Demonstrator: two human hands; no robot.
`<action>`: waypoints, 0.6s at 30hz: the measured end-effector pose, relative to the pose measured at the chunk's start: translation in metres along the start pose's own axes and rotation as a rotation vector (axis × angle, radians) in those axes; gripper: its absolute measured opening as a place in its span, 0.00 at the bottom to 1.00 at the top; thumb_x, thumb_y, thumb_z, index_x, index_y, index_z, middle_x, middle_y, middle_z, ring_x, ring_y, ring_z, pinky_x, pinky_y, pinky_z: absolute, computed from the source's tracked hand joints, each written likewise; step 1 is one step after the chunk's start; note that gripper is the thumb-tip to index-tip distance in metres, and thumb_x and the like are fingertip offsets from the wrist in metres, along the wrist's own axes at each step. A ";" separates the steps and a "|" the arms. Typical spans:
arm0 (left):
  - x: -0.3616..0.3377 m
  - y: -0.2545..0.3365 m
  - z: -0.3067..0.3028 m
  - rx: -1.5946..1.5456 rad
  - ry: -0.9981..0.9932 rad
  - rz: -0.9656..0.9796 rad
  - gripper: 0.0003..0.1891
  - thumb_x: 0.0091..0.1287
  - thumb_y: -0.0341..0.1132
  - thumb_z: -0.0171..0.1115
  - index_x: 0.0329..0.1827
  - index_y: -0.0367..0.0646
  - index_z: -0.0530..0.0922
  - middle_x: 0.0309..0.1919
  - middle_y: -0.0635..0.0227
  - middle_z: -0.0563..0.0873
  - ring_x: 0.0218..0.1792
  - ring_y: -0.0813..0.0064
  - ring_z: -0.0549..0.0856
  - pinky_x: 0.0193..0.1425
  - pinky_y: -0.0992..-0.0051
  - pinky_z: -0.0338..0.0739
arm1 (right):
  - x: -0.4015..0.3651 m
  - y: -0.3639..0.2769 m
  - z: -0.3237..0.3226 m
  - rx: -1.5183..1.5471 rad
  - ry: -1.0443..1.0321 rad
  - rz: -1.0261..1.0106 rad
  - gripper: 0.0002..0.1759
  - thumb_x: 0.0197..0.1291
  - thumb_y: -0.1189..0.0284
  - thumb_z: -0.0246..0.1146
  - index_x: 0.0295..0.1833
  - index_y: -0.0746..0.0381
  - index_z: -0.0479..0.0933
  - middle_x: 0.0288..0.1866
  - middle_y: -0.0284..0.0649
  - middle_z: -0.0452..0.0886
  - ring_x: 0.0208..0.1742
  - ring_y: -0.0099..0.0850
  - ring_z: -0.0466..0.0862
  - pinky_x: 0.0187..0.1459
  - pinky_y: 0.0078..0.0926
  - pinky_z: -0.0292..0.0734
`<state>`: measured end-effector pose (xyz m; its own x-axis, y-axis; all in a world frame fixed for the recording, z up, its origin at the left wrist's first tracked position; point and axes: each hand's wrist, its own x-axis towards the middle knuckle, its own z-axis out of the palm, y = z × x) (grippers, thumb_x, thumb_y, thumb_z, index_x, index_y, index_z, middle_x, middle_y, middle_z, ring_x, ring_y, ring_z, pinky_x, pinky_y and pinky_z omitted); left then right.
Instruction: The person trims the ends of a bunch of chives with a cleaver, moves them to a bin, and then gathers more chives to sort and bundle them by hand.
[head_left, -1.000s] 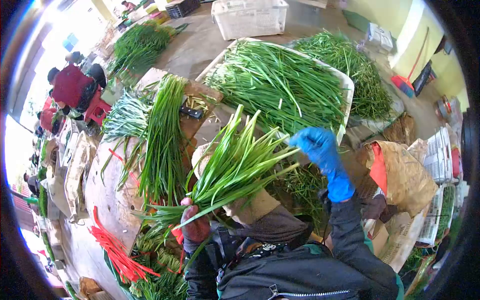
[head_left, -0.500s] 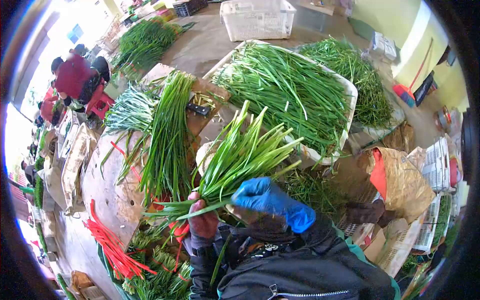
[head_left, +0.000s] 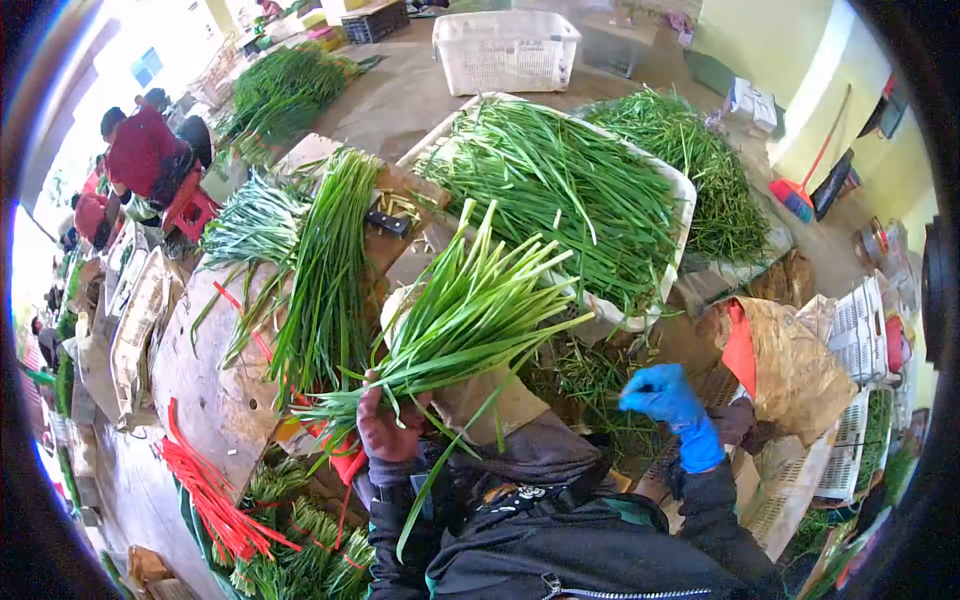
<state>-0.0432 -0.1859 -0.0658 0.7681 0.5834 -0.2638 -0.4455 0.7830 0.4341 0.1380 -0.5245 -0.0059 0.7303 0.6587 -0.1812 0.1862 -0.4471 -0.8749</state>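
Observation:
My left hand (head_left: 390, 425), in a dark reddish glove, is closed around the leafy end of a green stalk bunch (head_left: 470, 315), whose pale ends fan out to the upper right. One long leaf hangs down below the bunch. My right hand (head_left: 662, 400), in a blue glove, is off to the right, away from the bunch, with its fingers curled together; whether anything thin is between them cannot be made out. A longer bundle of stalks (head_left: 325, 270) lies on the wooden board (head_left: 215, 370), near a dark-handled knife (head_left: 388, 222).
A white tub (head_left: 687, 215) heaped with stalks stands ahead, with another green pile (head_left: 710, 180) behind it. Red strips (head_left: 215, 495) hang at the board's lower left. A white crate (head_left: 507, 55) stands farther back. People sit at the left. A broom (head_left: 795, 195) leans at the right.
My right hand has moved away from the bunch toward the right. The bunch stays in my left hand, which has shifted slightly left, and a long leaf now dangles from it. The whole view has shifted slightly.

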 end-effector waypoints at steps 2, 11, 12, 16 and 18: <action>0.005 -0.001 -0.004 -0.030 0.056 0.026 0.18 0.62 0.36 0.57 0.56 0.51 0.71 0.54 0.63 0.78 0.54 0.56 0.78 0.55 0.48 0.75 | -0.010 0.049 -0.011 0.168 0.156 0.112 0.05 0.47 0.74 0.69 0.29 0.64 0.81 0.24 0.33 0.82 0.26 0.19 0.79 0.30 0.21 0.75; 0.006 0.010 0.012 -0.020 0.000 0.000 0.17 0.64 0.40 0.56 0.54 0.44 0.74 0.53 0.61 0.80 0.55 0.59 0.77 0.58 0.53 0.73 | 0.025 0.021 0.024 -0.431 -0.075 0.266 0.13 0.51 0.62 0.67 0.32 0.61 0.80 0.23 0.41 0.79 0.25 0.32 0.78 0.32 0.33 0.73; 0.005 0.009 0.014 -0.017 0.015 0.020 0.17 0.64 0.41 0.55 0.53 0.44 0.74 0.52 0.60 0.80 0.54 0.58 0.78 0.58 0.52 0.73 | 0.031 0.018 0.028 -0.274 -0.048 0.176 0.13 0.52 0.62 0.66 0.29 0.61 0.78 0.22 0.41 0.77 0.24 0.32 0.77 0.31 0.32 0.72; 0.008 0.007 0.003 -0.060 0.042 -0.007 0.15 0.64 0.39 0.55 0.52 0.46 0.75 0.52 0.61 0.80 0.54 0.58 0.79 0.58 0.50 0.73 | 0.050 0.000 0.045 -0.039 -0.090 -0.035 0.14 0.52 0.64 0.68 0.26 0.62 0.75 0.19 0.38 0.73 0.23 0.23 0.73 0.28 0.27 0.70; 0.006 0.009 0.002 -0.044 0.032 -0.008 0.15 0.64 0.39 0.55 0.52 0.46 0.75 0.52 0.61 0.80 0.54 0.58 0.79 0.57 0.51 0.74 | 0.057 -0.011 0.050 0.038 -0.136 -0.015 0.13 0.52 0.67 0.68 0.25 0.62 0.74 0.20 0.33 0.74 0.24 0.21 0.73 0.29 0.26 0.71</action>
<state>-0.0420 -0.1759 -0.0614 0.7570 0.5834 -0.2943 -0.4602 0.7958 0.3936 0.1449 -0.4520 -0.0291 0.6313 0.7423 -0.2247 0.1698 -0.4149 -0.8939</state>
